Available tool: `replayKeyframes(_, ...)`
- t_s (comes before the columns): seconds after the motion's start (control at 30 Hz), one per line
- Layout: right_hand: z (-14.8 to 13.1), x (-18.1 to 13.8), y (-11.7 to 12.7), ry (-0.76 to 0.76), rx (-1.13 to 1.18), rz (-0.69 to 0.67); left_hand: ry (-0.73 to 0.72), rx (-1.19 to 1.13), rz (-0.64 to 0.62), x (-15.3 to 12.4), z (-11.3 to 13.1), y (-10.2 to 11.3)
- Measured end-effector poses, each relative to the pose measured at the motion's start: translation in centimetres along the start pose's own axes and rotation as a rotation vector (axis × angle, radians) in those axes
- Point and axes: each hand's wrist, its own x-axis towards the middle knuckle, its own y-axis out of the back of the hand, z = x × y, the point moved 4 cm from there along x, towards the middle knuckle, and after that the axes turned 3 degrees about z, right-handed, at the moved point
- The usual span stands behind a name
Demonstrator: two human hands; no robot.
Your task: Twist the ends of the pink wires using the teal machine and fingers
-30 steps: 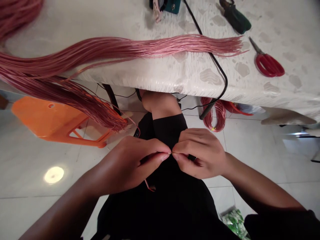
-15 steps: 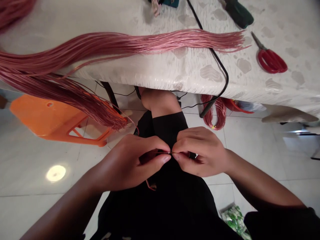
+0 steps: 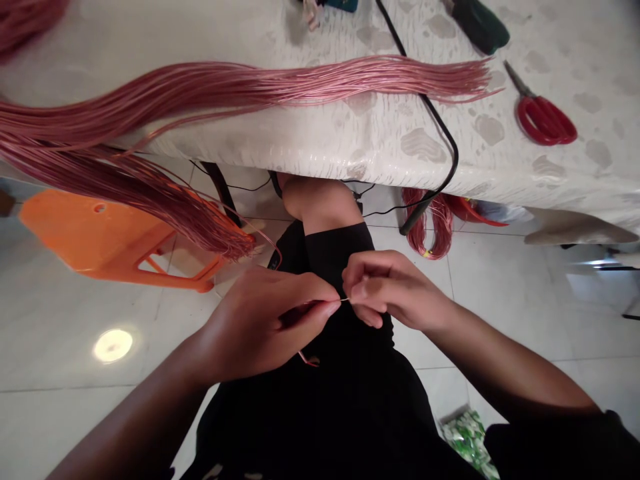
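Seated worker, hands raised over the lap - L hand [image 3: 257,320] pinches a thin pink wire [image 3: 345,300] between thumb and forefinger, fingers [image 3: 327,308] closed narrow. R hand [image 3: 395,287] meets it at the wire's tip, fingers [image 3: 363,290] curled tight, exact grip partly hidden. Wire runs taut across the short gap, w/ a loose end [image 3: 307,360] hanging below the L hand against black trousers [image 3: 340,260]. Held so, likely to keep the strand straight and under close control.

Long pink wire bundle [image 3: 300,83] lies along a white patterned tablecloth [image 3: 350,143], draping off the edge toward an orange plastic stool [image 3: 95,240] - probably spread out to keep strands from tangling. Red-handled scissors [image 3: 546,121] sit within reach on the table, near a black cable [image 3: 440,120]. Coil of pink wire [image 3: 427,223] rests below the table edge, by the bare knee [image 3: 320,207].
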Motion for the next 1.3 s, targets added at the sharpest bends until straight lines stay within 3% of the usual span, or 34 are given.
replayKeyframes(0.1, -0.2, -0.1, 0.8, 0.102, -0.035, 0.187, 0.057, 0.025, 0.072, -0.1, 0.0, 0.2)
replayKeyframes(0.2, -1.6, -0.9, 0.5, 0.417, -0.473, 0.316, 0.112, -0.006, 0.121, -0.2, 0.0, 0.3)
replayKeyframes(0.27, -2.3, -1.5, -0.4, 0.637, -0.716, 0.294, 0.136, -0.044, 0.132, -0.3, 0.0, 0.2)
replayKeyframes(0.33, -2.5, -1.6, -1.0, 0.766, -0.838, 0.240, 0.154, -0.081, 0.135, -0.3, 0.0, 0.0)
replayKeyframes(0.53, -3.0, -1.5, -1.4, 0.870, -1.004, 0.182, 0.206, -0.124, 0.133, -0.4, 0.0, -0.1)
replayKeyframes(0.6, -3.1, -1.6, -1.6, 0.855, -0.977, 0.175, 0.207, -0.127, 0.123, -0.3, 0.0, -0.2)
replayKeyframes(0.67, -3.1, -1.6, -1.5, 0.735, -0.865, 0.190, 0.205, -0.117, 0.119, -0.2, 0.1, -0.3)
replayKeyframes(0.77, -2.8, -1.2, -1.0, 0.424, -0.595, 0.201, 0.175, -0.072, 0.126, 0.0, 0.2, -0.3)
replayKeyframes(0.9, -1.5, -0.4, -0.3, -0.013, -0.213, 0.081, 0.053, 0.038, 0.121, 0.2, 0.5, -0.5)
replayKeyframes(1.03, 0.1, 0.1, 0.5, -0.275, 0.176, 0.012, -0.073, 0.137, 0.151, 0.1, 0.8, -0.2)
replayKeyframes(1.1, 0.5, 0.1, 0.7, -0.289, 0.234, 0.023, -0.058, 0.158, 0.177, 0.0, 0.8, 0.1)
replayKeyframes(1.17, 0.3, 0.0, 1.0, -0.192, 0.116, 0.080, 0.007, 0.150, 0.193, -0.1, 0.7, 0.4)
replayKeyframes(1.3, -1.7, -0.8, 0.4, 0.231, -0.374, 0.222, 0.097, 0.050, 0.207, -0.2, 0.4, 0.5)
